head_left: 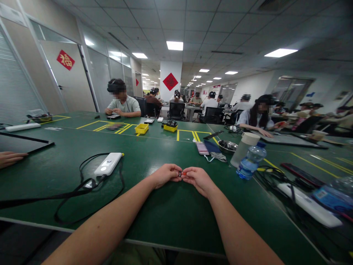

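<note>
Left of frame: white device [109,164]. Frame centre: left hand [164,174] pinches small dark piece [179,173]; right hand [199,180] pinches red piece [184,173] just beside it, contact unclear. Loose pinch could drop either onto table [173,217]. Right of centre: bottle [251,162].

Looks like a big open-plan office, kinda dim up front. Has a white tiled ceiling [202,19] dotted with bright rectangular light panels [174,45] running way off toward the back. Shows a pale grey door [74,88] on the left with a red diamond-shaped sign with gold lettering [65,60], next to tall framed glass partitions [99,70]. Also has a white square pillar [171,67] with another red diamond [170,81], black office chairs [176,111] in front, and a glossy green tabletop [171,221] striped with yellow tape [178,135].
</note>
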Motion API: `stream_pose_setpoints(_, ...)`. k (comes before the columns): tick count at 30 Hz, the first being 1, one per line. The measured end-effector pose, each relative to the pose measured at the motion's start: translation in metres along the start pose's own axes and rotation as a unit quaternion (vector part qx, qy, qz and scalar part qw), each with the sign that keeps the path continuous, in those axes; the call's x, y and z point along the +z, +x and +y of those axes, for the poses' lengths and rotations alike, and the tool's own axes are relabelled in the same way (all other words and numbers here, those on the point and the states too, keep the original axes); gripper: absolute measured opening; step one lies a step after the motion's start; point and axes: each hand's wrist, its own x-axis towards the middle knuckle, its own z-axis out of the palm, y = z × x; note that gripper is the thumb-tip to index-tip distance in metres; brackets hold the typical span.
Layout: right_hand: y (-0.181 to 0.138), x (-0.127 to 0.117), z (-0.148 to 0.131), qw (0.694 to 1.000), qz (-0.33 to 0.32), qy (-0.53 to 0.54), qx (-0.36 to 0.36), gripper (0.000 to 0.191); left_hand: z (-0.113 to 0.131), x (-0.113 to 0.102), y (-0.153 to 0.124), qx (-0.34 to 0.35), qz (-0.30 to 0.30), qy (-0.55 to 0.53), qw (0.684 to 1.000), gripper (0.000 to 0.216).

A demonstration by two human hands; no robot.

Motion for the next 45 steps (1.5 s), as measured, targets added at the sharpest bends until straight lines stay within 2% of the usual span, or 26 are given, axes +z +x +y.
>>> stream_pose_setpoints(10,-0.0007,0.0008,0.0000,1.000,-0.004,-0.011,-0.002,0.012,-0.0005,-0.0003,-0.0017,0.021,-0.026,-0.006,0.999,0.029)
stream_pose_setpoints(19,-0.0026,0.0008,-0.0005,1.000,-0.006,-0.020,-0.011,0.016,-0.0055,-0.0029,0.0006,0.019,-0.030,0.053,0.998,0.031)
stream_pose_setpoints(28,-0.0018,0.0015,-0.0011,0.999,-0.009,-0.017,-0.051,0.019,-0.0031,-0.0073,0.0022,0.000,-0.001,-0.035,0.999,0.024)
stream_pose_setpoints(36,-0.0016,0.0018,-0.0006,1.000,-0.016,-0.010,0.001,0.013,-0.0055,-0.0007,0.0028,0.011,0.018,0.006,1.000,0.023)
stream_pose_setpoints(45,-0.0007,0.0001,-0.0004,1.000,-0.016,-0.013,0.009,0.012,-0.0021,-0.0002,0.0022,-0.007,0.020,0.013,1.000,0.023)
